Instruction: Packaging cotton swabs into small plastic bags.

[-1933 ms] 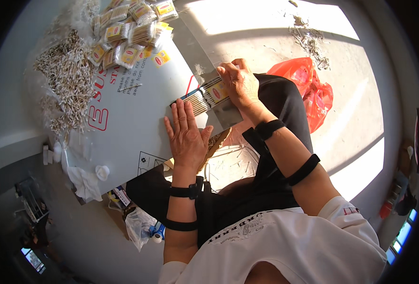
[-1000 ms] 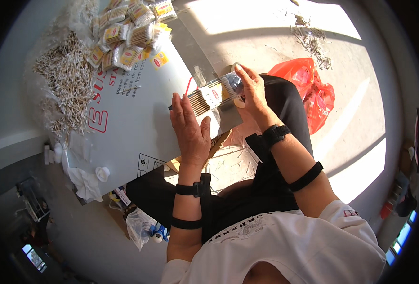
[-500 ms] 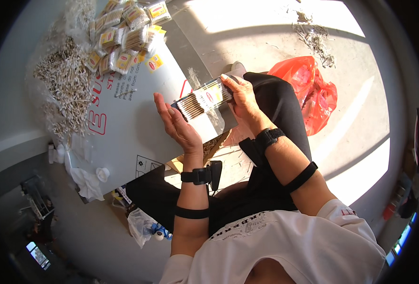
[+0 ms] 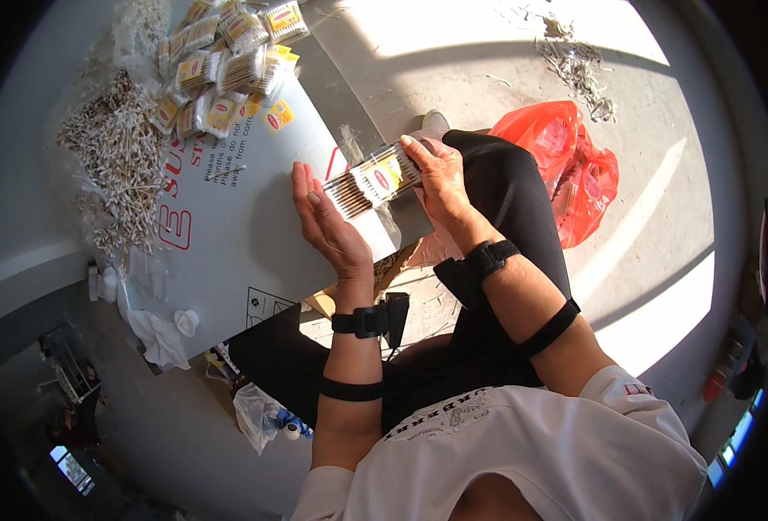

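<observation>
Left hand and right hand are flanking a pack of cotton swabs in the head view. The right one is grasping the pack's right end, its thumb pressing on top. The left one is holding nothing in a grip: its fingers are extending straight and close together beside the other end, and whether they are touching the wrapping cannot be told. The pack is slanting upward to the right over the right-hand edge of a pale grey board, its yellow-and-red label facing up.

Red and black printing is running across the board. At its far left, loose swabs are lying in a big heap, and just beside them wrapped packs are piling on one another. One yellow card is lying near that pile. Crumpled white tissue is hanging at the board's lower left corner.

Black straps are circling both forearms. Beyond the right knee, a red plastic bag is resting on the sunlit floor, and pale scraps are lying farther off.
</observation>
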A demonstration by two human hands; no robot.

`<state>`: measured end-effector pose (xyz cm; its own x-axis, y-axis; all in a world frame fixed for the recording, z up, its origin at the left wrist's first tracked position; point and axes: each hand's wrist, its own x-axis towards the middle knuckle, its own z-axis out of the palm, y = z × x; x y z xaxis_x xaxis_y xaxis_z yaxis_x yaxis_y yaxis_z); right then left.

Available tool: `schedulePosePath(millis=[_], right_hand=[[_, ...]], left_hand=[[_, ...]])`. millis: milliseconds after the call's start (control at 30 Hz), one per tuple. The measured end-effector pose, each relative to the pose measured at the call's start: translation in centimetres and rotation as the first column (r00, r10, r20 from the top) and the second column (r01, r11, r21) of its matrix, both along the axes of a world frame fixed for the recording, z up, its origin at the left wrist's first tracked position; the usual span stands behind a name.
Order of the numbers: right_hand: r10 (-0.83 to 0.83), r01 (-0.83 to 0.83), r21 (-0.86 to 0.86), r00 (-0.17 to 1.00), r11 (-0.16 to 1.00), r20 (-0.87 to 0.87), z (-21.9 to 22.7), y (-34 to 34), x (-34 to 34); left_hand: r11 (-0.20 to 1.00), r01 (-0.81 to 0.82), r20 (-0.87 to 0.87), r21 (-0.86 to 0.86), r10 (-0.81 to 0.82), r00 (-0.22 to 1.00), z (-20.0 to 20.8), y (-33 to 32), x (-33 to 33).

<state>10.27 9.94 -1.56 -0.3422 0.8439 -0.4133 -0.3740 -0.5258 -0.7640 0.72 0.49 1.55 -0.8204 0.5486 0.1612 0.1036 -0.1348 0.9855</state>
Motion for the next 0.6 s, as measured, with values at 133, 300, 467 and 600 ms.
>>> schedulePosePath(millis=[133, 300, 467, 600], right_hand=[[-0.010, 0.010, 0.027, 1.000, 1.000, 0.025, 0.2, -0.1, 0.0], [-0.020, 0.019, 0.034, 1.000, 0.999, 0.017, 0.2, -0.3, 0.0], [-0.019, 0.018, 0.044, 1.000, 0.999, 0.014, -0.2, -0.2, 0.1], [-0.012, 0.012, 0.045, 1.000, 0.999, 0.000, -0.2, -0.3, 0.1]], left_hand=[[1.000, -0.010, -0.011, -0.006, 0.010, 1.000, -0.1, 0.2, 0.2], [1.000, -0.018, -0.012, 0.004, 0.018, 1.000, -0.2, 0.2, 0.4], [0.999, -0.036, 0.002, -0.009, 0.036, 0.999, 0.0, 0.6, 1.0], [0.999, -0.045, 0.000, -0.006, 0.045, 0.999, 0.0, 0.6, 1.1]])
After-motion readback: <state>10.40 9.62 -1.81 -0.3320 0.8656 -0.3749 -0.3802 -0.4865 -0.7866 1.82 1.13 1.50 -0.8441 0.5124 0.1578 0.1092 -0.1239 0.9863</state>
